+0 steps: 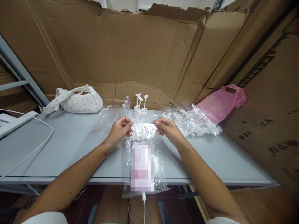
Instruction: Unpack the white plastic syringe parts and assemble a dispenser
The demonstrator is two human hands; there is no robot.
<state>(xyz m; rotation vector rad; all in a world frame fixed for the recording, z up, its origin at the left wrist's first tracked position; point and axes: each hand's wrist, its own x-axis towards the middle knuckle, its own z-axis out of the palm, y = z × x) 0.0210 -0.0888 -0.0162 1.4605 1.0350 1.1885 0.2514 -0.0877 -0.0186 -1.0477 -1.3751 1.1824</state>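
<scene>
My left hand and my right hand each pinch one side of a clear plastic bag, its top edge stretched level between them. Whitish shapes show in or behind the shiny film; I cannot tell which. Just beyond stand several white pump heads, with several clear small bottles to their left. Nearer to me, a phone with a blurred screen lies on another clear plastic sheet or bag, a white cable plugged into its near end.
At right, clear bags of white pump heads lie beside a pink plastic bag. A patterned white cloth bag and a white power strip lie left on the grey table. Cardboard walls the back and right.
</scene>
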